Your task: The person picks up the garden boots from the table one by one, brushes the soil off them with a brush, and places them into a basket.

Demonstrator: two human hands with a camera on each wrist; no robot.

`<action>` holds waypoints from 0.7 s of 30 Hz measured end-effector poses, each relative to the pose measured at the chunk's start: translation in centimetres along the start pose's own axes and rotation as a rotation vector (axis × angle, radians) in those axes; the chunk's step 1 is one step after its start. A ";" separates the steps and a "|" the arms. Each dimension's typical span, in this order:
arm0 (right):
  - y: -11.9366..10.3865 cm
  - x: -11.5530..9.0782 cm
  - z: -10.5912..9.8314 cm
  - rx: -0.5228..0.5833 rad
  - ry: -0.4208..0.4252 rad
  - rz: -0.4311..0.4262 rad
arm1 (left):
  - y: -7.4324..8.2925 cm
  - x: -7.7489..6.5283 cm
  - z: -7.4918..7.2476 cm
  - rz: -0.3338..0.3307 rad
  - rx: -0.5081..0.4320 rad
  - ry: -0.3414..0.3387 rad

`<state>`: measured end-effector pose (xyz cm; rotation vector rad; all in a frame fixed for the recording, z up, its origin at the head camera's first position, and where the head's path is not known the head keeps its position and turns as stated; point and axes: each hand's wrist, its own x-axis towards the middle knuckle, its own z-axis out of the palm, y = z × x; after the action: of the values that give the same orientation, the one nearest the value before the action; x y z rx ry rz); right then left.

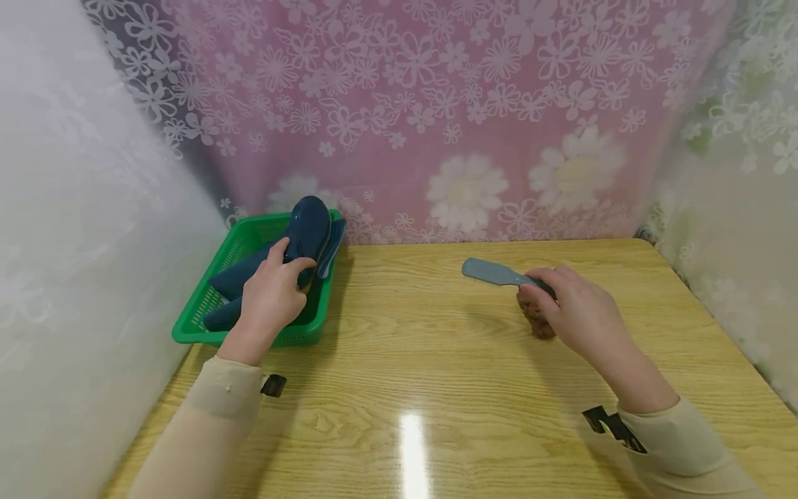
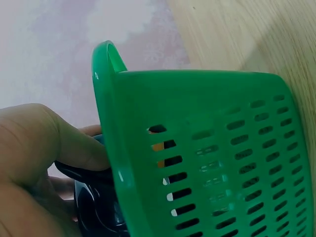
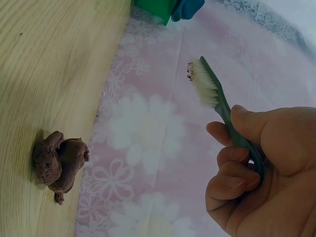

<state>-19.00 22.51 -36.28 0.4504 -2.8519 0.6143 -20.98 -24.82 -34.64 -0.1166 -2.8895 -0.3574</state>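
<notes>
My left hand reaches over the green basket and grips a dark blue, glossy rubber boot. In the left wrist view the thumb presses on its black-looking surface, partly hidden behind the basket wall. My right hand holds a brush by its grey-green handle, above the table. Pale bristles show in the right wrist view, with brown specks near the tip. Under that hand, a lumpy brown clay-like mass lies on the table, partly covered by the hand in the head view.
The wood-grain table carries the basket at its back left. A pink floral curtain hangs along the back edge, with pale sheeting at the left side and patterned sheeting at the right.
</notes>
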 end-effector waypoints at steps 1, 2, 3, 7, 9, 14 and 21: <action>0.0 0.0 0.0 0.000 0.000 -0.001 | -0.1 0.0 0.0 -0.001 0.000 -0.006; -0.1 0.0 0.0 0.000 0.002 -0.004 | -0.1 0.1 0.1 -0.001 0.001 -0.012; -0.1 0.0 0.0 0.000 0.004 -0.006 | -0.2 0.1 0.1 -0.002 0.000 -0.019; -0.4 0.0 0.0 0.002 0.011 -0.015 | -0.5 0.1 0.1 0.013 0.004 -0.044; -0.5 0.0 0.0 0.003 0.013 -0.016 | -0.8 0.0 0.1 0.026 0.005 -0.057; -0.9 0.2 0.1 0.008 0.010 -0.025 | -2.2 0.2 0.0 0.070 0.037 -0.078; -1.3 0.2 0.3 0.018 0.016 -0.031 | -3.1 0.6 -0.3 0.115 0.091 -0.111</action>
<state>-18.84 21.21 -36.03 0.4890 -2.8213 0.6356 -21.88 -27.90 -34.93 -0.2941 -2.9854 -0.2045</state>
